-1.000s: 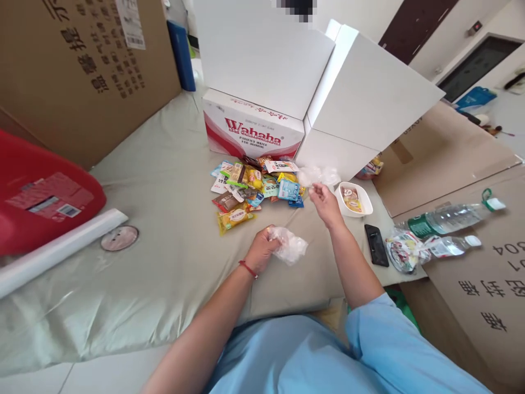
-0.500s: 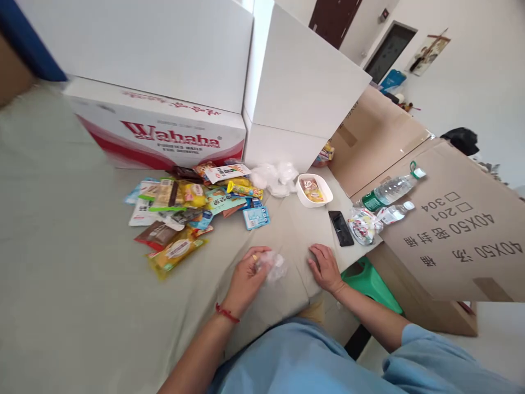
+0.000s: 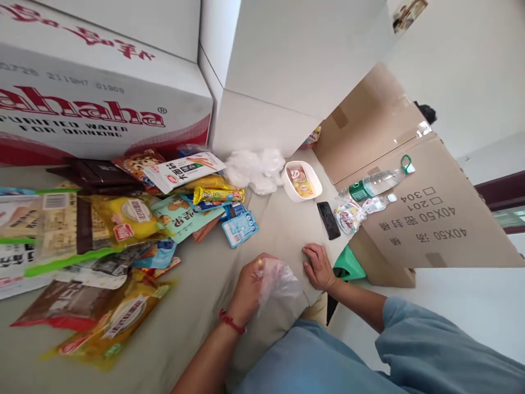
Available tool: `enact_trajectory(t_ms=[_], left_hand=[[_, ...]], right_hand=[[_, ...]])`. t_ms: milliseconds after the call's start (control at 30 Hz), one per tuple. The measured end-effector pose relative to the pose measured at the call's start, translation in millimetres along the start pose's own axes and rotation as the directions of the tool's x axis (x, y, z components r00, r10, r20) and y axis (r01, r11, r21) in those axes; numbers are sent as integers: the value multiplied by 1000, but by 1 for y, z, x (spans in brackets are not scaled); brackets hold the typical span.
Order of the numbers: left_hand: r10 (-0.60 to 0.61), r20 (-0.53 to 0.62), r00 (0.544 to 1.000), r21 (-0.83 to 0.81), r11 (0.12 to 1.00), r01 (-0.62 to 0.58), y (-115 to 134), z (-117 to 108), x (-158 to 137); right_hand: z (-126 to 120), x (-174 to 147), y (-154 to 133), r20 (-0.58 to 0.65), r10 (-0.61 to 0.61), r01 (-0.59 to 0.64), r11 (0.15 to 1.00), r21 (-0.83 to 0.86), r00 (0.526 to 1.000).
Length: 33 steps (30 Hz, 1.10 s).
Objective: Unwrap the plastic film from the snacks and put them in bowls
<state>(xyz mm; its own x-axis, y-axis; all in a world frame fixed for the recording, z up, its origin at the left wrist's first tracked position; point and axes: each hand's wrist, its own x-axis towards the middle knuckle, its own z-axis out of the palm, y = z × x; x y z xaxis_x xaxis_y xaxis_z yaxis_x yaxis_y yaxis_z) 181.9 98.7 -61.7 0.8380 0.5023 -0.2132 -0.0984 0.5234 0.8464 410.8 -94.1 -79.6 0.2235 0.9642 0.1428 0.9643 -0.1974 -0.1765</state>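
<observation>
My left hand (image 3: 249, 287), with a red cord at the wrist, grips a crumpled clear plastic bag (image 3: 280, 278) above the cloth near my body. The bag hangs partly spread out past my fingers. To its right, my right hand (image 3: 320, 268) rests on the cloth, fingers stretched out and holding nothing. Beyond my hands stands a white plastic tub (image 3: 289, 190) with brown and yellow snack packets (image 3: 304, 186) inside. A bundle of clear plastic (image 3: 255, 168) lies left of the tub. Nearest my left hand among the packets is a light-blue packet (image 3: 240, 229).
A pile of packaged snacks (image 3: 123, 219) covers the left side, before a Wahaba-style water carton marked "ahaha" (image 3: 82, 117). On the right lie a black phone (image 3: 328, 220), a water bottle (image 3: 371, 185), a smaller bottle (image 3: 379, 203) and a cardboard box (image 3: 422, 219). A green stool (image 3: 349, 265) stands below.
The view has shifted closer to the snack pile. The plastic bag in my left hand is more spread out than before. My right hand stays resting on the cloth.
</observation>
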Motion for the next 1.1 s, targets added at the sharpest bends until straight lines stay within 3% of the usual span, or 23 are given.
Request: enact_trajectory(t_ms=[133, 233, 400, 533, 633, 733, 800, 867, 933, 1000, 1100], left_hand=[[-33, -59, 998, -11, 999, 32, -1, -2, 1], [-74, -108, 991, -146, 988, 58, -9, -1, 2], [-15, -147, 989, -266, 964, -25, -6, 6, 8], [10, -266, 964, -163, 985, -56, 0, 3, 16], [52, -340, 939, -63, 995, -78, -4, -4, 20], [95, -395, 914, 70, 995, -73, -10, -10, 22], [123, -399, 909, 175, 983, -57, -12, -9, 22], [155, -375, 914, 283, 958, -46, -12, -6, 20], [150, -306, 940, 326, 944, -45, -9, -3, 18], [115, -211, 971, 270, 961, -55, -4, -5, 15], [114, -151, 982, 119, 988, -97, 5, -16, 14]], right_hand=[[-2, -1, 1, 37, 68, -68, 998, 0, 997], [-3, -2, 2, 35, 94, -94, 996, -8, 995], [-2, -2, 0, -2, 70, -70, 998, 0, 998], [-3, 1, 0, -53, 100, -98, 994, 42, 994], [-9, 7, -5, -120, 162, -140, 975, 170, 979], [-17, 15, -30, -256, 257, -153, 918, 365, 932], [-18, 21, -56, -267, 266, -118, 878, 464, 926], [-14, 29, -83, -165, 258, -121, 811, 573, 952], [-8, 38, -102, -32, 292, -187, 691, 699, 956], [-5, 45, -107, 66, 366, -259, 509, 821, 928], [-9, 44, -96, 205, 483, -313, 154, 937, 851]])
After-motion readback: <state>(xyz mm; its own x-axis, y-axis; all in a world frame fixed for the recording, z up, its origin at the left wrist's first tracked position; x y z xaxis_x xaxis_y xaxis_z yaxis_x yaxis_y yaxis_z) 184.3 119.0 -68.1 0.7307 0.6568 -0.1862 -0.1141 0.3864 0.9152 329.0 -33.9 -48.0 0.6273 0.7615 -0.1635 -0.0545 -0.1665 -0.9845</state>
